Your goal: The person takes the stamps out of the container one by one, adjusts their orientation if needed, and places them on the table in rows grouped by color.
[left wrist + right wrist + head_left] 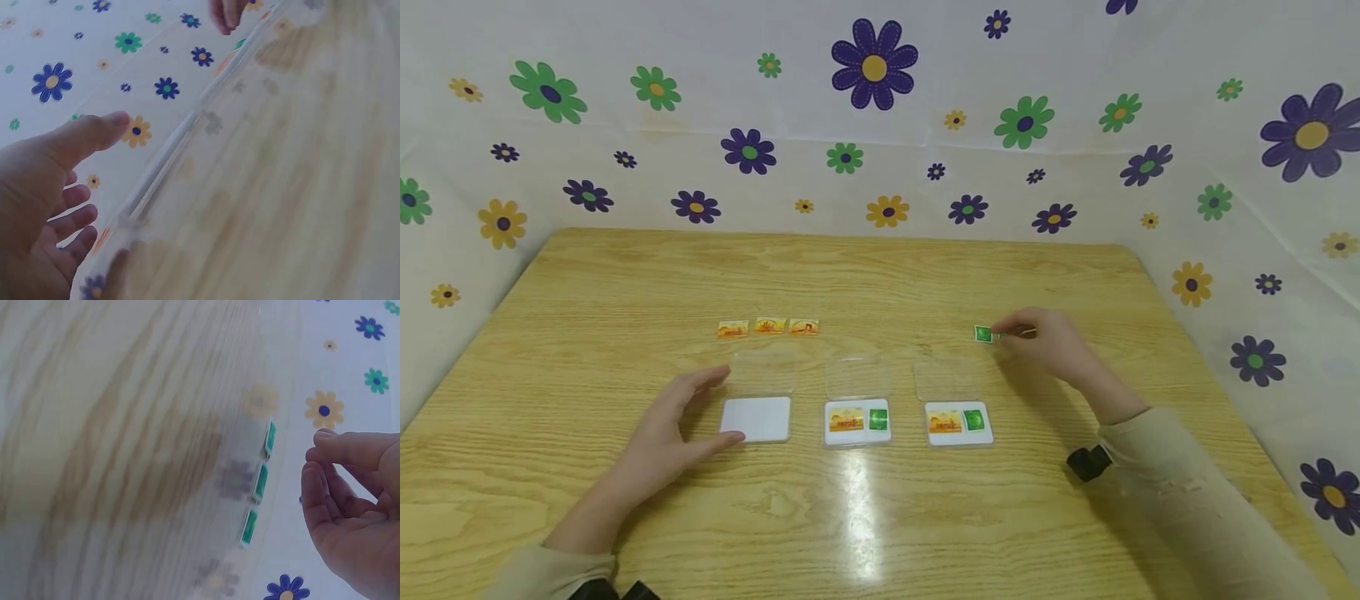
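Note:
Three small green stamps [260, 481] lie in a row on the table, a bit apart. My right hand [1037, 342] is over them, its thumb and fingertips close together with nothing seen between them. In the head view one green stamp [983, 334] shows beside the fingertips; the others are mostly hidden. My left hand [666, 429] rests at the left clear case, thumb at the lower edge of its white insert [756, 419] and fingers spread beside the raised lid [763, 373]. That insert is bare white.
The middle case [857, 442] and right case [958, 440] stand with lids open, each bearing an orange stamp and a green stamp. Three orange stamps [771, 326] lie behind the left case. A flowered cloth [805, 100] hangs around the wooden table [880, 275].

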`<act>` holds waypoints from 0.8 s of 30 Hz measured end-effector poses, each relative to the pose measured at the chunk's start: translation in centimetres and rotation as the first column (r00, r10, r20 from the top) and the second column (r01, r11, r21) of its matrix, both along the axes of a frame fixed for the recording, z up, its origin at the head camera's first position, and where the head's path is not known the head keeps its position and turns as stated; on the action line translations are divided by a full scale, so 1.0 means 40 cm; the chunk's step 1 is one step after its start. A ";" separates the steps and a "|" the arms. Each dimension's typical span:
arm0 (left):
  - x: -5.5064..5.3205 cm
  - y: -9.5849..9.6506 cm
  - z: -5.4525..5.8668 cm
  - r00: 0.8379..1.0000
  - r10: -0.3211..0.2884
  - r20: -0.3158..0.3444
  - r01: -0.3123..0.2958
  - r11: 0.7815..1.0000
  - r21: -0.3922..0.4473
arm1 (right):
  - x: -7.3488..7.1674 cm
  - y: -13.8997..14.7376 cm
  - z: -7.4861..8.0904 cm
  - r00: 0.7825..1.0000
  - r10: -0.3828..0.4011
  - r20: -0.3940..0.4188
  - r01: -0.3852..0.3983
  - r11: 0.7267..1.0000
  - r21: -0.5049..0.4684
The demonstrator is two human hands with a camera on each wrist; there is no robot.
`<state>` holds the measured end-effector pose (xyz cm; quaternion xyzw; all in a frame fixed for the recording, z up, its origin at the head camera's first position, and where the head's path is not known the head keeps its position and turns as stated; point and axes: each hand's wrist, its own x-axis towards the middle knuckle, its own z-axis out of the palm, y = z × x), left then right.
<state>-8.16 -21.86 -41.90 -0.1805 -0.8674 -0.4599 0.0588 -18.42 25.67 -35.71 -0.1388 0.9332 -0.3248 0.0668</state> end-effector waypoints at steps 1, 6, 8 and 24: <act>0.003 0.010 0.004 1.000 -0.006 -0.002 0.006 1.000 0.020 | 0.002 -0.008 0.000 1.000 0.007 -0.008 -0.007 1.000 -0.002; 0.013 0.072 0.022 1.000 -0.003 -0.010 0.003 0.997 0.078 | 0.008 -0.049 -0.001 0.999 0.043 -0.031 -0.044 0.999 -0.010; 0.014 0.099 0.025 1.000 -0.007 -0.002 0.007 0.993 0.114 | 0.011 -0.067 -0.002 0.997 0.064 -0.039 -0.065 0.998 -0.020; 0.006 0.278 0.017 0.993 -0.060 0.102 0.041 0.983 0.181 | 0.052 -0.231 -0.018 0.959 0.283 0.015 -0.278 0.951 -0.138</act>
